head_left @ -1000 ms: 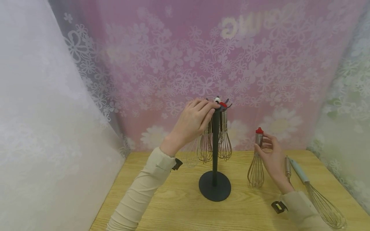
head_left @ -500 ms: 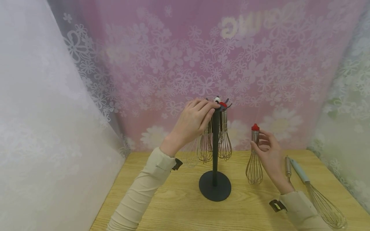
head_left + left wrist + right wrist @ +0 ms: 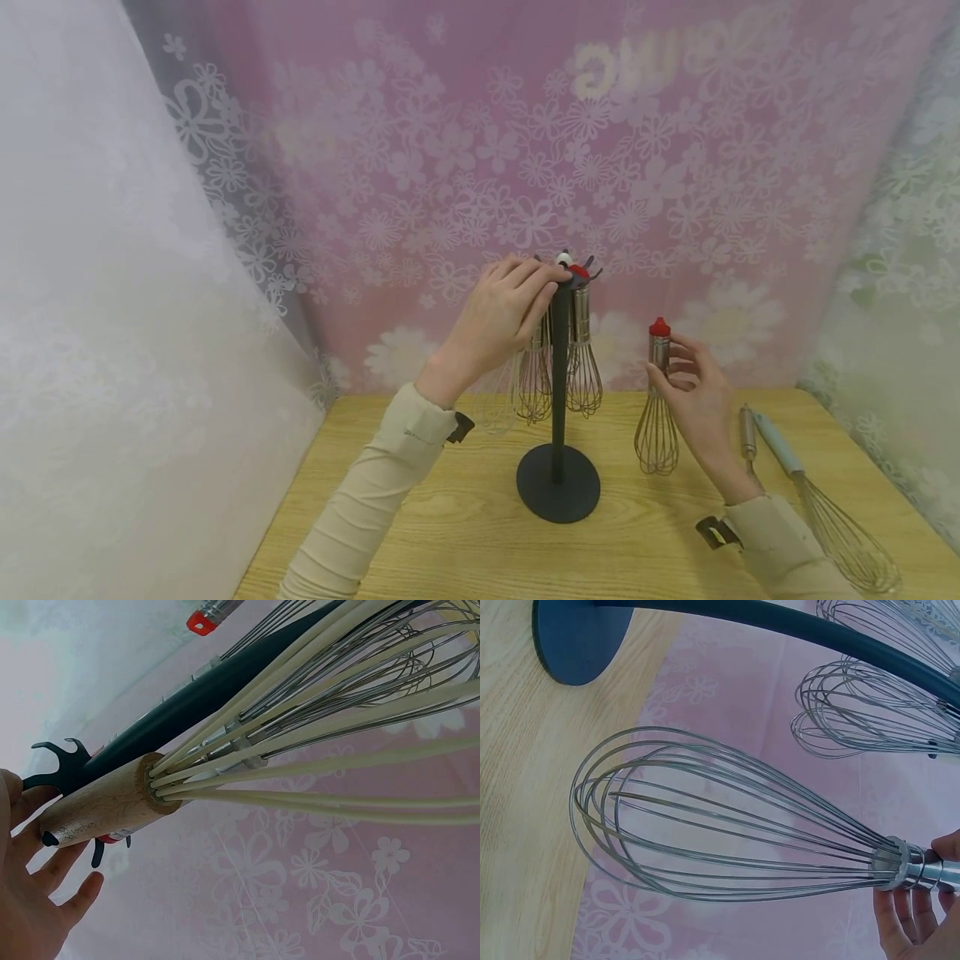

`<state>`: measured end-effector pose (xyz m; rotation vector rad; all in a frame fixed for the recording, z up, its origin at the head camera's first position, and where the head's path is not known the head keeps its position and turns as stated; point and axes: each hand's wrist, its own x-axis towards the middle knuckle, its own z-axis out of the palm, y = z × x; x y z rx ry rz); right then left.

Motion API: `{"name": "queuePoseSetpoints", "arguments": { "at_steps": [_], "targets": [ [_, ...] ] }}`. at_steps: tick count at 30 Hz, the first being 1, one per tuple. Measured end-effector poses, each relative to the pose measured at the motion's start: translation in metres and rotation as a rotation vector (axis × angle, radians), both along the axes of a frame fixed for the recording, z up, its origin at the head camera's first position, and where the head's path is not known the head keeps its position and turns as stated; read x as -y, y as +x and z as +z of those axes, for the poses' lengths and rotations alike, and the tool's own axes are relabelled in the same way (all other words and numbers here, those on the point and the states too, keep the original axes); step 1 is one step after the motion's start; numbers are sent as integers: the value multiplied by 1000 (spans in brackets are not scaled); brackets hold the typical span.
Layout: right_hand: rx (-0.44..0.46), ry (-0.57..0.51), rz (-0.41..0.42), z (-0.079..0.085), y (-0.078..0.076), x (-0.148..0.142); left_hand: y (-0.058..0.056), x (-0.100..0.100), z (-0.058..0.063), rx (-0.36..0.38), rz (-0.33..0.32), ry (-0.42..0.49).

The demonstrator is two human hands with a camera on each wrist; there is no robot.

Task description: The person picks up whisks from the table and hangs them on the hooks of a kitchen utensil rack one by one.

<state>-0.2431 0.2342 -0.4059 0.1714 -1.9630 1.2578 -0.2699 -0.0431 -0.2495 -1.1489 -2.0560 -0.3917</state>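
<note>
My right hand [image 3: 697, 400] pinches a metal whisk [image 3: 657, 429] by its steel handle, just below the red cap. The whisk hangs upright, wires down, to the right of a black stand [image 3: 557, 392]. In the right wrist view its wire balloon [image 3: 727, 825] points left, fingers and thumb at the handle. My left hand [image 3: 502, 308] rests on the hooked top of the stand, its fingers stretched over it. From those hooks hang several whisks; one [image 3: 105, 802] has a wooden handle and pale cream wires, others are metal [image 3: 583, 367].
On the table's right side lie a large whisk with a pale blue handle [image 3: 780, 443] and a thin metal-handled tool [image 3: 747, 429], partly hidden by my right arm. The stand's round base [image 3: 558, 500] sits on the wooden table [image 3: 450, 542]. A pink flowered curtain [image 3: 450, 167] closes the back.
My right hand has moved slightly up and left, bringing the whisk a little higher and nearer the stand. The left hand has stayed in place on the stand's top.
</note>
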Motion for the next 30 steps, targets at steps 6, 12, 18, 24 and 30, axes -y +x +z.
{"name": "queuePoseSetpoints", "arguments": {
  "at_steps": [6, 12, 18, 24, 30],
  "targets": [
    [-12, -15, 13, 6, 2, 4, 1, 0, 0, -1, 4, 2],
    [-18, -20, 35, 16, 7, 11, 1, 0, 0, -1, 5, 3],
    [-30, -38, 58, 26, 9, 17, 1, -1, 0, -1, 5, 5],
    [-30, -56, 82, 40, 12, 25, 0, -1, 0, -3, 2, 7],
    [-26, -50, 108, 54, 16, 31, -1, -1, 0, -6, 5, 4]
  ]
}}
